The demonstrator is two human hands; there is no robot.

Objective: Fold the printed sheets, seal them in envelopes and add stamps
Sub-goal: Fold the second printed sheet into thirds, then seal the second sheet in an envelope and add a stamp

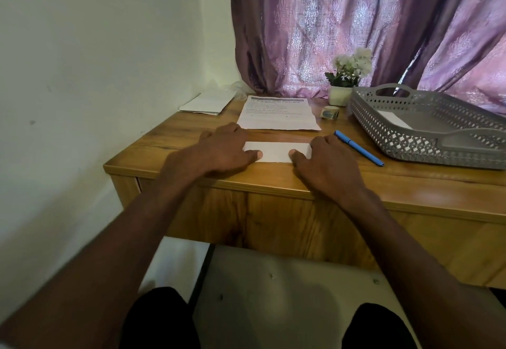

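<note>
We press our left hand (224, 147) and right hand (325, 159) flat on the two ends of a folded sheet (276, 152) near the front edge of the desk (410, 181). The fingers of both lie relaxed and spread on the paper, thumbs pointing inward along its near edge, nothing curled round it. The sheet lies flat as a narrow white strip between our hands.

Just right of our right hand lies a blue pen (358, 148), slanted, and beyond it stands a grey perforated tray (383, 124) with a white paper inside.

Behind the folded sheet lies a stack of printed sheets (278, 114), text upward. To its left, near the wall, lie white envelopes (208, 102). To its right sits a small roll of stamps (329, 112), and behind that a potted plant (347, 77) before the purple curtain (356, 19).
</note>
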